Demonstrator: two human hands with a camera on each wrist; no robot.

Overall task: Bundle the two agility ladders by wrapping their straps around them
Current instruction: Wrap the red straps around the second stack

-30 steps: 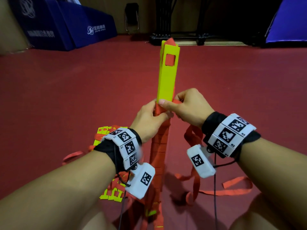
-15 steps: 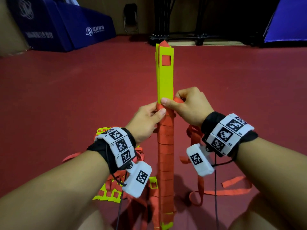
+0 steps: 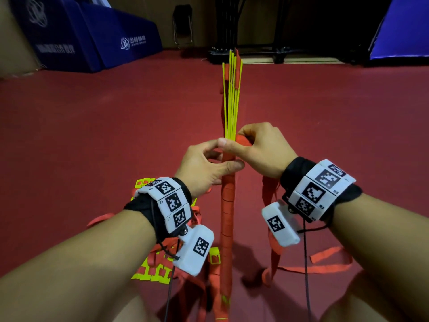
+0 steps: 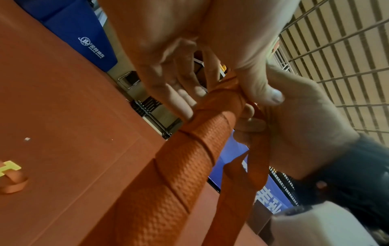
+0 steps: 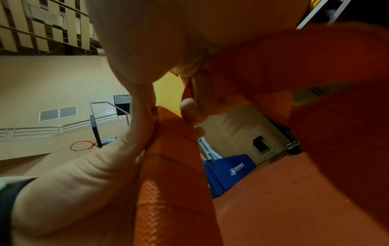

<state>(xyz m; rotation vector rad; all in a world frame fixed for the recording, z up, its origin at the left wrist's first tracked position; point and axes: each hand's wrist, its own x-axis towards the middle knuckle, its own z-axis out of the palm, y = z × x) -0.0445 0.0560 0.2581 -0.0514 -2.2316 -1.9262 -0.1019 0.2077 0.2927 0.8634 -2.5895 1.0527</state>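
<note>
While loose strap point(image 3: 308, 266) is trailing over the red floor point(image 3: 92, 135) and the second ladder point(image 3: 151, 273) is lying by the left wrist, left hand point(image 3: 204, 168) is gripping the upright bundle point(image 3: 227, 205), right hand point(image 3: 262, 149) pinching strap at its wrapped top; yellow rungs point(image 3: 232, 96), flat-on before, are now showing edge-on

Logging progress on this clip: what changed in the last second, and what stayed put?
The ladder bundle has turned about its long axis: the yellow rungs' flat faces showed before, now their thin edges. The left hand has shifted from a full grip to thumb and fingers closing around the wrapped part. The right hand still holds the orange strap at the top of the wrap. The second ladder stayed on the floor.
</note>
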